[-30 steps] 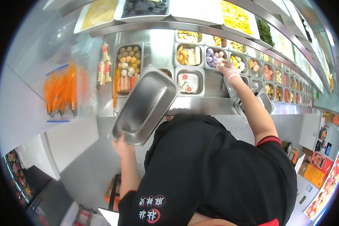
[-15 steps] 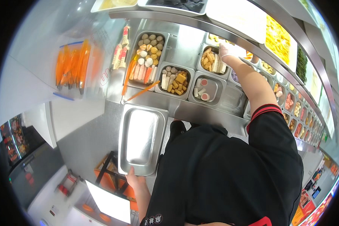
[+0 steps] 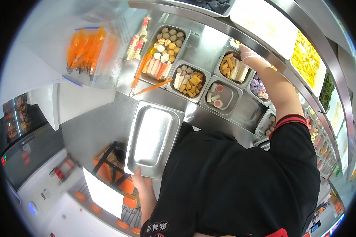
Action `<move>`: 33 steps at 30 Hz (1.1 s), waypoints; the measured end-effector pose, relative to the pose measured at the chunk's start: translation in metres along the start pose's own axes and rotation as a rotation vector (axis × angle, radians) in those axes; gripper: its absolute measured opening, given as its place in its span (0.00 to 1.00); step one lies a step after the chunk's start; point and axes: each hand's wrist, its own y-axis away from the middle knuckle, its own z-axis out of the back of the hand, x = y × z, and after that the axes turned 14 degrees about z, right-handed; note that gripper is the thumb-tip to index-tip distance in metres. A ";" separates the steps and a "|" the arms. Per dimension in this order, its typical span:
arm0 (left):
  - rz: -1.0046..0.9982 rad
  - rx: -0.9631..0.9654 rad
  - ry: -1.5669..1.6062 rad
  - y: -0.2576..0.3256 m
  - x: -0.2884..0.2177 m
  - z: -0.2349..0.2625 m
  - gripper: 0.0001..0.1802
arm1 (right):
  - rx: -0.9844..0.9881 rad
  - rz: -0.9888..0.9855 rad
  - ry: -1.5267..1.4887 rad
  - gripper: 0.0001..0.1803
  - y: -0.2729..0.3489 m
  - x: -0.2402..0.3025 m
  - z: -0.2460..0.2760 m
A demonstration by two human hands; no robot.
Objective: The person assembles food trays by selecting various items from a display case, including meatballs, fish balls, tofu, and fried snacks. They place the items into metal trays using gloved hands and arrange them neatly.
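My left hand [image 3: 141, 182] grips the near rim of a deep rectangular steel pan [image 3: 133, 130], thumb over the edge. Only bright reflections show inside that pan. Far out over the counter, my right hand [image 3: 247, 55] wears a thin clear glove and reaches in beneath a steel shelf rail. It is nearest to a small pan with yellow pieces [image 3: 235, 42]; its fingertips are hidden, and whether they hold anything does not show. Just this side of it sits a pan of brown fried pieces and pale sticks [image 3: 233, 68], and beside that a pan of purple and pinkish balls [image 3: 258, 85].
A large pan of balls and sticks [image 3: 162, 51], a pan of brown and yellow pieces [image 3: 189, 81] and a pan with a few rolls [image 3: 230, 94] line the counter. Orange tongs [image 3: 152, 87] lie at its edge. Raised steel rails [image 3: 209, 17] cross above the right arm.
The view has shifted, so the counter sits a little further right. My left hand still holds the steel pan; my right hand stays near the same small pan under the rail.
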 end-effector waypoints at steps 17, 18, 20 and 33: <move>0.142 0.256 -0.088 -0.080 -0.069 -0.052 0.21 | 0.187 0.650 0.442 0.06 0.227 0.079 0.001; 0.147 0.271 -0.103 -0.084 -0.074 -0.054 0.21 | 0.158 0.697 0.395 0.05 0.253 0.086 -0.007; 0.156 0.297 -0.134 -0.091 -0.083 -0.057 0.21 | 0.126 0.742 0.345 0.04 0.294 0.100 -0.027; 0.206 0.454 -0.350 -0.133 -0.126 -0.060 0.20 | 0.138 0.482 0.274 0.12 0.397 0.142 -0.126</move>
